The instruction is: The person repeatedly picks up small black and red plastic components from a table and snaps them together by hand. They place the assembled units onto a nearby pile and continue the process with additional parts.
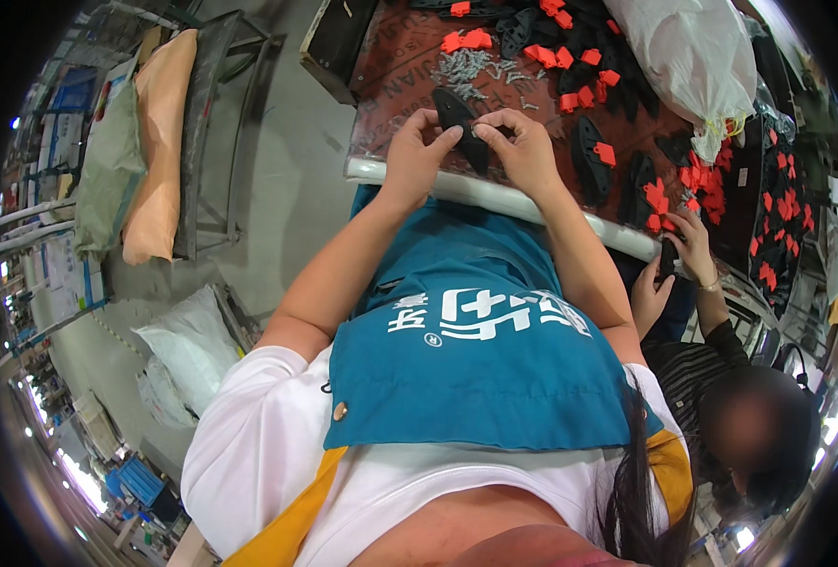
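Observation:
A black, elongated oval plastic part (456, 113) is held over the table's near edge between my two hands. My left hand (419, 151) pinches its left side with thumb and forefinger. On the other side, the thumb and fingers of my right hand (518, 151) close at its middle, where a small shiny bit shows; its kind is too small to tell. Just beyond lies a heap of small silvery screws or pins (466, 68). Small red plastic pieces (467, 40) sit behind the heap. Another black oval part (589, 156) rests to the right with a red piece on it.
The reddish-brown table (381, 123) has a white rolled front edge (495, 196). More red and black parts and a white sack (693, 57) cover its right side. A co-worker's hands (674, 260) work close on my right. At left stands a metal frame (213, 142) with sacks.

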The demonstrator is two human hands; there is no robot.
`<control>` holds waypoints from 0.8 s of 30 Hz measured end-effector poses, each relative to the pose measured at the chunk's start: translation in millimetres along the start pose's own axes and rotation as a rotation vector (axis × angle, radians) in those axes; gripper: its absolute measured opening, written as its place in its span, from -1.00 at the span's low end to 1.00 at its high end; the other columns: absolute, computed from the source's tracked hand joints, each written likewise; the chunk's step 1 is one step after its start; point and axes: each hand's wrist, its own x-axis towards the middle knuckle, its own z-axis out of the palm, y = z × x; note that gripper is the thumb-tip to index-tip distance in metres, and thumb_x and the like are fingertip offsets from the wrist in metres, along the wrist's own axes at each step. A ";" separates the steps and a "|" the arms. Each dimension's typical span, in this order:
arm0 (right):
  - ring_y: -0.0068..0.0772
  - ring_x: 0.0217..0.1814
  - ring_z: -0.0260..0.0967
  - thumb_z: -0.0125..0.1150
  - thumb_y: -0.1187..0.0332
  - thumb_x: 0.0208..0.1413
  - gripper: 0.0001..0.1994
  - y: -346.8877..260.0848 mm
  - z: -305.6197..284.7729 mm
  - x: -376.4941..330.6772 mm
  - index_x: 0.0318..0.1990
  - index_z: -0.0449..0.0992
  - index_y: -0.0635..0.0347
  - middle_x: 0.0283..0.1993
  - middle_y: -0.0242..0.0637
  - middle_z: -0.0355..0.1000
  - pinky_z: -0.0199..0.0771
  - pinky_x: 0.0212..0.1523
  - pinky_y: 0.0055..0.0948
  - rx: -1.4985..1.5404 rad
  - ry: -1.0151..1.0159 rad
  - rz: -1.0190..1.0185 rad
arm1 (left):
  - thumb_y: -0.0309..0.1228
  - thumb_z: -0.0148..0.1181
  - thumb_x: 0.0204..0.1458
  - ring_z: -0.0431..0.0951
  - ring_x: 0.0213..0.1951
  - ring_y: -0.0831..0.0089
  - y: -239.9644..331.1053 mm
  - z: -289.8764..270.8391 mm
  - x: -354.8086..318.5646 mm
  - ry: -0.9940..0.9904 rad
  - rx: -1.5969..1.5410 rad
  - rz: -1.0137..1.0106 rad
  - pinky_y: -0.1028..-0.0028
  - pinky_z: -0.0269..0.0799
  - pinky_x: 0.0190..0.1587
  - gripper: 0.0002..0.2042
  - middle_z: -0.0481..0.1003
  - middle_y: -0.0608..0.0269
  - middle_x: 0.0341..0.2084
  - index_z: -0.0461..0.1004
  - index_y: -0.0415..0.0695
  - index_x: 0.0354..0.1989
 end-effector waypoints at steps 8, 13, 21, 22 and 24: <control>-0.13 -0.16 0.45 0.24 0.24 0.02 -0.77 1.0 -26.0 39.2 -0.29 0.57 0.23 -0.25 -0.15 0.51 0.42 -0.21 -0.30 -0.093 -0.044 -0.126 | -0.45 0.16 0.10 0.45 -0.35 0.61 -2.2 1.9 2.9 0.153 -0.167 -0.018 0.62 0.41 -0.34 -0.84 0.43 0.38 -0.34 0.37 -0.16 -0.19; -0.05 -0.11 0.47 0.26 0.07 -0.02 -0.60 38.6 -102.8 90.8 -0.19 0.45 0.23 -0.15 -0.09 0.50 0.45 -0.16 -0.15 -1.198 -0.142 0.280 | -0.42 0.16 0.10 0.45 -0.36 0.61 3.9 -15.4 10.7 0.173 -0.142 -0.016 0.58 0.43 -0.27 -0.83 0.42 0.39 -0.36 0.35 -0.15 -0.18; -0.01 0.02 0.42 0.31 0.21 -0.10 -0.47 86.2 -101.7 110.8 -0.02 0.31 0.32 -0.05 0.07 0.44 0.43 -0.02 -0.15 -1.058 -0.136 0.417 | -0.42 0.16 0.10 0.49 -0.43 0.58 1.5 -3.3 7.9 0.108 -0.216 -0.020 0.56 0.46 -0.42 -0.80 0.44 0.34 -0.37 0.32 -0.17 -0.16; -0.01 0.05 0.41 0.30 0.25 -0.09 -0.46 89.0 -103.2 112.3 0.02 0.29 0.33 -0.03 0.08 0.43 0.43 0.00 -0.14 -1.006 -0.136 0.423 | -0.44 0.16 0.10 0.49 -0.39 0.57 4.2 -3.8 6.6 0.105 -0.217 -0.043 0.56 0.47 -0.38 -0.80 0.44 0.34 -0.35 0.33 -0.18 -0.16; -0.27 -0.20 0.49 0.27 0.37 -0.09 -0.62 66.6 -106.5 102.2 -0.11 0.43 0.40 -0.23 -0.06 0.51 0.47 -0.19 -0.35 -0.697 -0.078 0.306 | -0.46 0.14 0.10 0.49 -0.31 0.57 11.8 -3.6 4.2 0.101 -0.224 -0.083 0.56 0.50 -0.29 -0.81 0.44 0.33 -0.31 0.34 -0.20 -0.16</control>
